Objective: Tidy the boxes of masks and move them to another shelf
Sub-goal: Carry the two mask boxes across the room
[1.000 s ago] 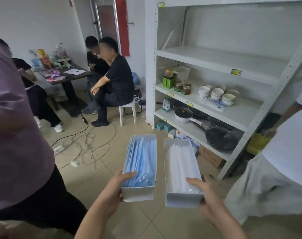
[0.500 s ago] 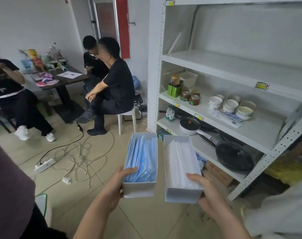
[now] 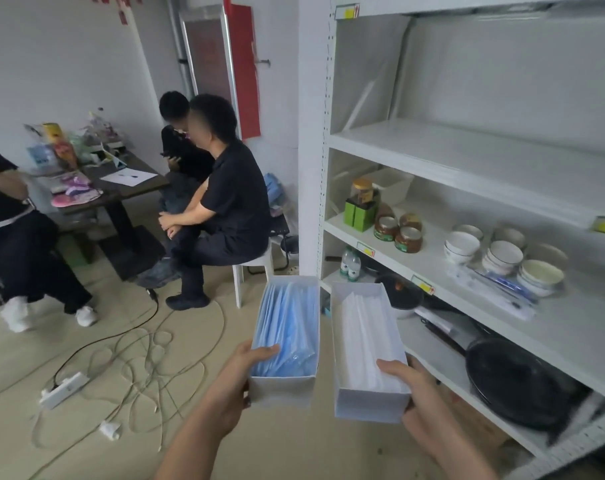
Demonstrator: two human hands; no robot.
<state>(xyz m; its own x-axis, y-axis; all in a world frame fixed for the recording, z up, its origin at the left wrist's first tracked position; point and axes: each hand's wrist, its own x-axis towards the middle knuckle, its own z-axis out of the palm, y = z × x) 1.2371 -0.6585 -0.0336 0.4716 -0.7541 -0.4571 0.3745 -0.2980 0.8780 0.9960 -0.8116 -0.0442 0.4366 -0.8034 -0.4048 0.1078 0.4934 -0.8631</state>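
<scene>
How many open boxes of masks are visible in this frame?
2. The box of blue masks is held in the left hand; the box of white masks is held in the right hand, side by side in front of the shelf unit. No others show.

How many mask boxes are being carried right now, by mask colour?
Blue masks: 1 box, in the left hand
White masks: 1 box, in the right hand
Total: 2 boxes, both open-topped and side by side in front of the shelf.

Bowls (image 3: 502,259), jars (image 3: 398,232), black pan (image 3: 515,379), floor cables (image 3: 148,362)
</scene>
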